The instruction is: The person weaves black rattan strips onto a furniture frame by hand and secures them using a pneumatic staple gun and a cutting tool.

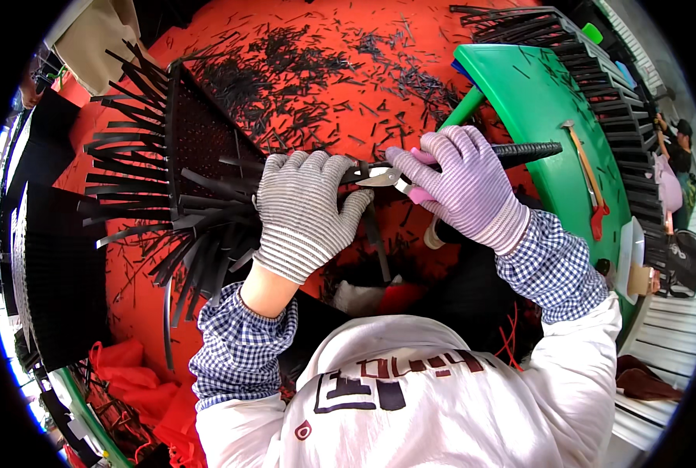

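Pink-handled scissors (380, 179) sit in my right hand (469, 183), which wears a pale purple glove with its fingers around the grips. Their blades point left at a dark strip end beside my left hand (302, 210). That hand, in a grey striped glove, is closed over the edge of a black woven piece (203, 129), apparently a basket. Many loose black flat strips (129, 183) fan out from it on the left. A black wrapped bar (527, 153) extends to the right from behind my right hand. What lies under my left palm is hidden.
Cut black scraps (285, 70) litter the red floor (348, 140). On the right, a green table (511, 78) bears a hammer (586, 171) with a red grip. Black strip-edged pieces (613, 101) stand beyond it. Red cloth (141, 382) lies at lower left. People appear far right.
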The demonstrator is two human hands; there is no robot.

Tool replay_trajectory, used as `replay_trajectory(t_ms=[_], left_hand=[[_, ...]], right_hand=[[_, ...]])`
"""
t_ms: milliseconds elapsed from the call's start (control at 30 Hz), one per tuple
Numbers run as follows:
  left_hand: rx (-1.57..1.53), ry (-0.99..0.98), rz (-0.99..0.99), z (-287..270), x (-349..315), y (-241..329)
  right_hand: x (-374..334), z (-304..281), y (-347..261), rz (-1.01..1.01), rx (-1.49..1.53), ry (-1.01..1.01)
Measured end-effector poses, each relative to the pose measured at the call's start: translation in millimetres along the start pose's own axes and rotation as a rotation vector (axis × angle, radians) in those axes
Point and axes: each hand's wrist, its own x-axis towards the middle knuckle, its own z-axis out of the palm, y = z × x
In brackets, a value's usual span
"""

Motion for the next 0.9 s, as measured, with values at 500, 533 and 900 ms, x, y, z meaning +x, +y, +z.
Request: replay_trajectory(t_ms=[500,533,900], left_hand=[[-0.058,-0.073,-0.033,-7.0,-2.2,2.4],[-0.050,-0.067,-0.025,-5.1,-2.8,2.6],[-0.094,-0.086,-0.005,-0.5,-4.9,5.7]], right_hand=[[-155.3,-15.1,138.1,0.909,-0.007,0.308],[-198.4,-7.9,160.7,1.091,-0.182,0.125],[-264.3,0.5,179.1,0.941,-0.232,0.127]])
